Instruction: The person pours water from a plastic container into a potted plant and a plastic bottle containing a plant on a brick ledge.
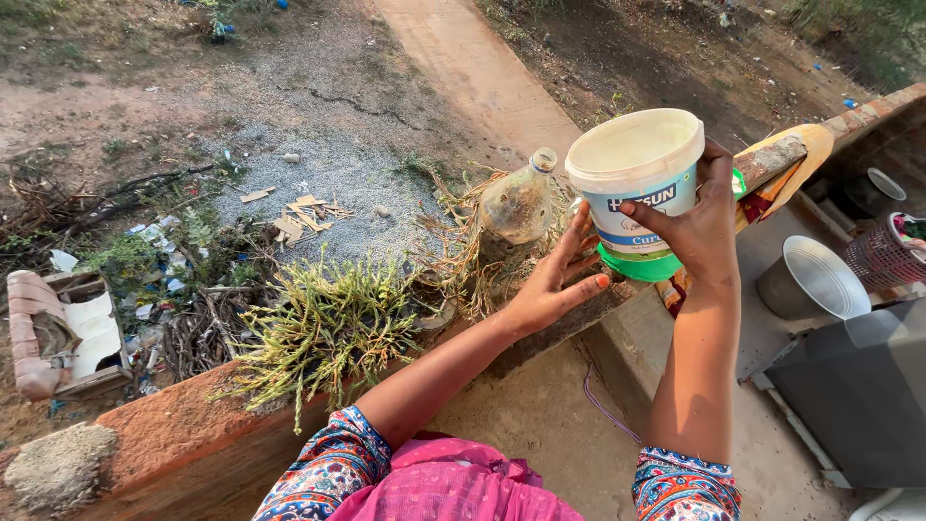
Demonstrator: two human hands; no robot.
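Judged best handling: keep white plastic tub with green base (639, 183) level over brick parapet ledge (183, 434), tilt slowly toward clear plastic bottle planter (518, 203), steady support below.

Right hand (696, 227) wrapped around tub's side, fingers curled, gripping firmly; tub raised just above ledge. Left hand (558, 280) spread, fingers extended, touching tub's lower edge beside bottle. Spiky green succulent (323, 323) sat nearby on ledge.

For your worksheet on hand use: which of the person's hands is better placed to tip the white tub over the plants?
Right. The right hand already grips the white tub; the left hand lies flat on the wall ledge.
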